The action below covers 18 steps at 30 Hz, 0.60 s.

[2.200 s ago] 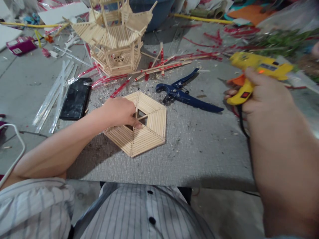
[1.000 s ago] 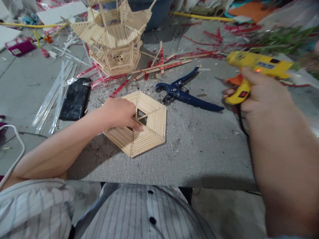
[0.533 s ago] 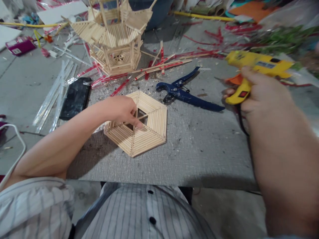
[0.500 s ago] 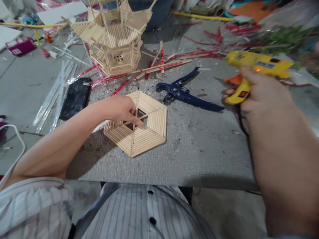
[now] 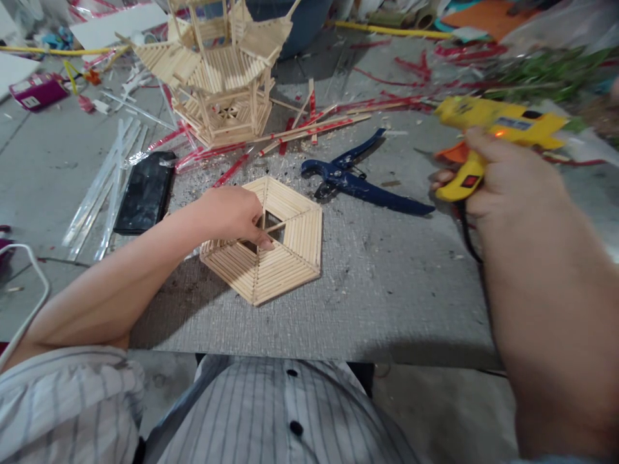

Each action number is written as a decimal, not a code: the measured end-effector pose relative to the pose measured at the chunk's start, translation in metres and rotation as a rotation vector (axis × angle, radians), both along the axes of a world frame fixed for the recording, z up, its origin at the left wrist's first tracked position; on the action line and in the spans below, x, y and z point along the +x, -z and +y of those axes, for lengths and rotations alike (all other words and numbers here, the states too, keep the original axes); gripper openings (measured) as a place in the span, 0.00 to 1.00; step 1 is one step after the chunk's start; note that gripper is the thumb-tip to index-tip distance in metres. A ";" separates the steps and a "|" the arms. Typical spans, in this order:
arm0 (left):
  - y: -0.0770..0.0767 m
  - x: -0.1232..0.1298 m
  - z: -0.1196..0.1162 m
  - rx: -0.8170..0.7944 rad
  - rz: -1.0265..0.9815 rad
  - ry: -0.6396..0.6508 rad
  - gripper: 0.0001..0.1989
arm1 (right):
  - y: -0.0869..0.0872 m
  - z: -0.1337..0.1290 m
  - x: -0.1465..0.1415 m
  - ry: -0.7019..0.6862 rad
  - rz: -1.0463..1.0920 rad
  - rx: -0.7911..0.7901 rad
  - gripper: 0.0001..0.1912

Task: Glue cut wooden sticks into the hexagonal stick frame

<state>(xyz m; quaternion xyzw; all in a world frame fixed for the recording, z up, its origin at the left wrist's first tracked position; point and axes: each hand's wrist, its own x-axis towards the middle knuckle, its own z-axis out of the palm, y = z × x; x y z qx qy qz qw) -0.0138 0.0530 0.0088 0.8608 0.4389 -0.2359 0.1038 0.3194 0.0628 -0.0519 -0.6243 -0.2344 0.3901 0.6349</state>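
Note:
A flat hexagonal panel of pale wooden sticks (image 5: 294, 251) lies on the grey board, with an opening and crossing sticks at its centre. My left hand (image 5: 236, 216) rests over the panel's left part, thumb and fingers pressed together at the central opening; whatever they pinch is too small to make out. On the right, my right hand (image 5: 498, 171) is wrapped around the handle of a yellow glue gun (image 5: 512, 122), whose nozzle points left and whose orange light glows. Blue cutters (image 5: 362, 183) lie between the panel and the glue gun.
Behind the panel stands a tiered wooden stick model (image 5: 222, 77). Clear glue sticks (image 5: 99, 193) and a black phone (image 5: 145, 193) lie at left. Red-marked sticks (image 5: 314, 129) and red plastic scraps are strewn behind. The board's front edge (image 5: 309, 358) runs near my shirt.
The fingers of my left hand have shifted slightly left and down at the opening, with the thumb drawn in. My right hand and the glue gun are nearly unchanged.

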 end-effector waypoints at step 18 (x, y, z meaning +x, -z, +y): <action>-0.004 0.001 -0.007 -0.027 0.032 -0.036 0.29 | 0.002 0.002 -0.001 0.032 0.034 -0.056 0.05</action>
